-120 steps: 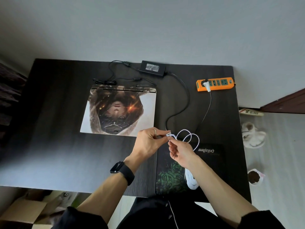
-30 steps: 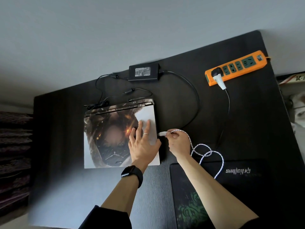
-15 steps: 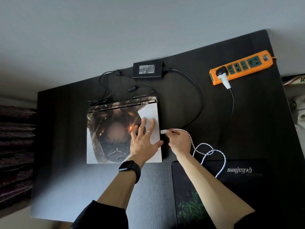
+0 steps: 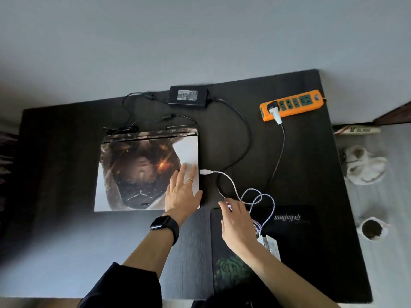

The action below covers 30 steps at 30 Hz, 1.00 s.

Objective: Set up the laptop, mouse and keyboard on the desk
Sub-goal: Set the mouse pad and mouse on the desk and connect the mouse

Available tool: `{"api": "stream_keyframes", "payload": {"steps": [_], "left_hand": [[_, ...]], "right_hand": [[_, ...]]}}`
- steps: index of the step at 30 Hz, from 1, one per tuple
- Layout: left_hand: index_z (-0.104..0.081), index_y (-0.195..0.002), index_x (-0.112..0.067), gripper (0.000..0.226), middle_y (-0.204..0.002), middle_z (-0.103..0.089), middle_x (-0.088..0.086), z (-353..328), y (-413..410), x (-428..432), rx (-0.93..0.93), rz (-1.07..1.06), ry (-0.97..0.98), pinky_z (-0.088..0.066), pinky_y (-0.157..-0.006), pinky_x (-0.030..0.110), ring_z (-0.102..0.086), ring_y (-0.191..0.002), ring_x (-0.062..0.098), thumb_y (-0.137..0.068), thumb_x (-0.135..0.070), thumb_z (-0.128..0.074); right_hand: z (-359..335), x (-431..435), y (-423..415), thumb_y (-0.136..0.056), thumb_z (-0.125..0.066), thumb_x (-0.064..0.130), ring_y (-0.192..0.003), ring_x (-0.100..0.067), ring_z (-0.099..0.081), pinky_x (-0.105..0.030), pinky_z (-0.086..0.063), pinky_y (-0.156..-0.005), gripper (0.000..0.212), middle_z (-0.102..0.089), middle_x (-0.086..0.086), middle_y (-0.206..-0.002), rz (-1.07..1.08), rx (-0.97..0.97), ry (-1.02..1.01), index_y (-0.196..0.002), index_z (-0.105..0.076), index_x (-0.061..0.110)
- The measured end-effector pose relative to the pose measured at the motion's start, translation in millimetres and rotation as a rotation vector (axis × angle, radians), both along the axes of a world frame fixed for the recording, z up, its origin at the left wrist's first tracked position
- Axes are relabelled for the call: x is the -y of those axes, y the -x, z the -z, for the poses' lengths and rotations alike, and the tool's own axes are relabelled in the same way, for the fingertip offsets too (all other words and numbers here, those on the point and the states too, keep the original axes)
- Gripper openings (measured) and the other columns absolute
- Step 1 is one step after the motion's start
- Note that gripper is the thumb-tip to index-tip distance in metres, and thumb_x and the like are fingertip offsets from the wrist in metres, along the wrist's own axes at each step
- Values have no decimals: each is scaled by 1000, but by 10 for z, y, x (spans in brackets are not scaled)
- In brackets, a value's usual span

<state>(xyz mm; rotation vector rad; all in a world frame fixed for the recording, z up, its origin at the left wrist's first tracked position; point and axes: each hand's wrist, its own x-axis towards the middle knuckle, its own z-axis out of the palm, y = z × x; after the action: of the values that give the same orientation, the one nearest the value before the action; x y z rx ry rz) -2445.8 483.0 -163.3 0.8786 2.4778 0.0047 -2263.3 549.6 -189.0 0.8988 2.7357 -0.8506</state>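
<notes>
A closed laptop [image 4: 138, 170] with a picture on its lid lies on the black desk [image 4: 55, 152]. My left hand [image 4: 182, 192] rests flat on the lid's right front corner, fingers spread. A white braided cable [image 4: 235, 187] has its plug [image 4: 205, 172] at the laptop's right side. The cable loops back over the black mouse pad [image 4: 300, 241] toward a white mouse [image 4: 270, 246], mostly hidden behind my right forearm. My right hand [image 4: 235, 218] hovers over the pad's left edge beside the cable, fingers spread, holding nothing. No keyboard is in view.
A black power brick [image 4: 189, 96] lies at the desk's back edge, its cables curling behind and right of the laptop. An orange power strip [image 4: 293, 104] with one plug in it sits back right. Slippers [image 4: 364, 165] and a small pot [image 4: 372, 228] are on the floor right.
My right hand has let go of the white plug and drawn back toward the mouse pad. The plug now stays at the laptop's right side. My left hand remains on the lid.
</notes>
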Motion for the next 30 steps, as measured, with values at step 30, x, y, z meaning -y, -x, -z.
{"api": "stream_keyframes", "payload": {"steps": [30], "left_hand": [[-36, -149, -36, 59, -153, -38, -8, -179, -1450, 1991, 182, -379, -132, -32, -113, 38, -35, -138, 22, -91, -26, -45]], "right_hand": [[-524, 1023, -679, -82, -67, 29, -125, -23, -55, -37, -48, -103, 40, -65, 3, -128, -378, -8, -107, -121, -68, 22]]}}
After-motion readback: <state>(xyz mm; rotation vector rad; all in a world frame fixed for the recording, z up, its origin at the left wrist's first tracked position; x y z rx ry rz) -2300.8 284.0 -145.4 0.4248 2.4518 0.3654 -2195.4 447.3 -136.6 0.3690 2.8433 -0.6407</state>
